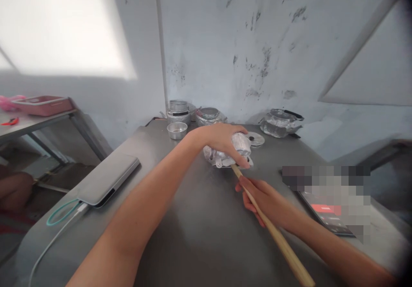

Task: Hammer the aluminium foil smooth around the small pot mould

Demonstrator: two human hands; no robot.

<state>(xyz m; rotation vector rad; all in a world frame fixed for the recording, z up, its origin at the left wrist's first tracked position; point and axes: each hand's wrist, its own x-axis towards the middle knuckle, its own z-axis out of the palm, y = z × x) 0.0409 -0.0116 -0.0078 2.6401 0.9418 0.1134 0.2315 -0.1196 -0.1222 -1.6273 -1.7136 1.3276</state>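
Observation:
My left hand (222,139) is stretched over a silvery metal pot (241,144) covered in crumpled shiny wrapping, its thumb and fingers gripping the sides. The pot appears tipped over on the grey table, and my palm hides part of it. A long wooden stick (273,231) is held in my right hand (260,199), fingers wrapped around it. The stick's far end meets the near side of the pot; whether it goes inside cannot be seen. Just behind the pot lies a round metal disc (256,139) with a dark centre, perhaps a lid.
Along the wall stand wrapped metal pots (210,115), another pot with a dark handle (281,122), and a small perforated metal cup (177,130). A power bank (111,179) with cables lies left. A partly blurred tablet (325,214) lies right. A pink basket (45,106) sits on another table.

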